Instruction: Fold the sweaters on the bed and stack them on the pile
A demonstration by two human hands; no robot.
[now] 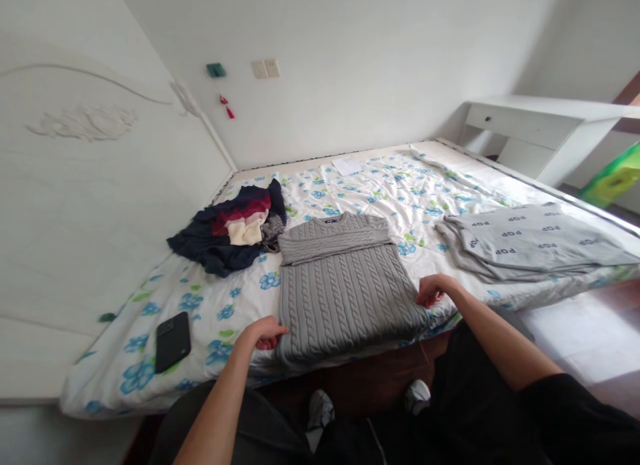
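Note:
A grey cable-knit sweater (345,295) lies flat on the bed, its sleeves folded across the chest and its neckline toward the wall. My left hand (267,333) pinches the sweater's left edge near the hem. At the opposite edge, my right hand (431,290) has its fingers curled on the knit, closed on it. The hem hangs slightly over the front edge of the mattress.
Folded grey clothes with POP lettering (525,238) lie at the right. Dark clothes with red and cream parts (215,235) are heaped at the left, above a black phone (173,341). A white desk (535,128) stands beyond the bed.

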